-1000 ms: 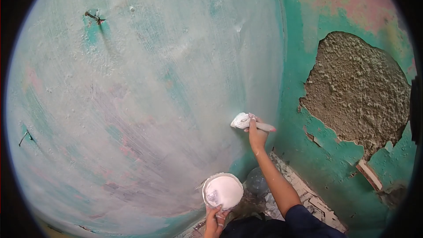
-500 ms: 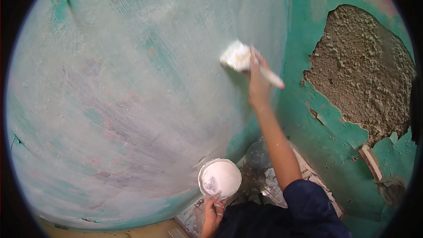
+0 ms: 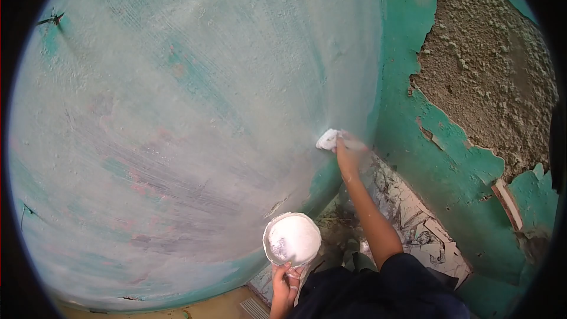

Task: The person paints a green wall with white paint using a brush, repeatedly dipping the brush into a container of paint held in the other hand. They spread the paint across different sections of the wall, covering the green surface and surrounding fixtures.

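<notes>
My right hand is wrapped round the handle of a wide paintbrush. White paint coats the bristles, which lie against the lower right part of the whitened wall, close to the corner. The hand and handle are slightly blurred. Low in the view, my left hand grips the near rim and underside of a round tub with white paint in it. The tub is held near the wall's lower edge, below and left of the brush.
The green wall on the right has a large patch of bare rough plaster and a loose chip. Broken debris covers the floor at the corner. Bent metal pieces stick out of the left wall.
My right hand and the brush have moved down the wall, towards the corner's foot. The tub in my left hand has barely moved. The view has shifted slightly.
</notes>
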Motion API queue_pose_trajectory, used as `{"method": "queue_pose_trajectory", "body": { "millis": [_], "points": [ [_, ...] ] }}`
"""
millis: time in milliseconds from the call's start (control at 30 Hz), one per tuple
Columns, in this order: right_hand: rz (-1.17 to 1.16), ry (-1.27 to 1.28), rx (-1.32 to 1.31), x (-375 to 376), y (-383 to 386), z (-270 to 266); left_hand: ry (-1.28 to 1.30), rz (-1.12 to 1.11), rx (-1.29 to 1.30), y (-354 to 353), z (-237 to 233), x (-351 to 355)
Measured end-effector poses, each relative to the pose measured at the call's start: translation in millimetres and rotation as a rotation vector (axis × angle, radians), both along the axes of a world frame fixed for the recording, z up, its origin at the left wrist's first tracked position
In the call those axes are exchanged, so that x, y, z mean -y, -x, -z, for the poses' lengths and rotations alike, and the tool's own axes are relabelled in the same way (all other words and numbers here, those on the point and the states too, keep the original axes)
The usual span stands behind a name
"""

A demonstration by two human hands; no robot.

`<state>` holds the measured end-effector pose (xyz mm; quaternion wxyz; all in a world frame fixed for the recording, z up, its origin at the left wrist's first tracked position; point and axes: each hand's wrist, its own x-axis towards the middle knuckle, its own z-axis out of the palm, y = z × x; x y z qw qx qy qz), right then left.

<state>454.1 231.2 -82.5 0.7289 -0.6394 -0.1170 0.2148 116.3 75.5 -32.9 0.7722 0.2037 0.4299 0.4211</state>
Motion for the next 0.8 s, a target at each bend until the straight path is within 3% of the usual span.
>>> {"method": "queue_pose_trajectory", "body": {
  "millis": [33, 167, 200, 267, 367, 467, 533, 600, 733, 800],
  "points": [
    [-0.018, 0.146, 0.125, -3, -4, -22, -0.001, 0.001, -0.006, -1, -2, 0],
    [-0.011, -0.232, 0.194, -2, -10, -150, -0.013, -0.001, 0.015, -6, -3, 0],
    [-0.012, -0.228, 0.195, -3, -14, -171, -0.010, -0.002, 0.016, -6, -2, 0],
    [-0.122, -0.593, 0.188, -8, -20, -193, 0.013, -0.009, 0.113, -6, 1, -2],
    [-0.133, -0.696, 0.154, -17, -21, -163, 0.004, -0.011, 0.138, -7, 6, -2],
    [-0.098, -0.516, -0.083, -4, 2, -85, 0.011, -0.023, 0.109, -5, 6, 1],
    [-0.036, -0.442, -0.183, -12, 10, 19, 0.007, -0.030, 0.104, -5, 3, 3],
    [0.000, -0.364, -0.276, -7, 18, 88, 0.002, -0.036, 0.090, -3, 0, 5],
    [-0.012, -0.187, -0.286, 6, 14, 100, 0.018, -0.051, 0.076, -2, 0, 6],
    [-0.048, 0.032, -0.168, 11, 7, 72, 0.016, -0.055, 0.083, 0, 2, 6]
  ]
}}
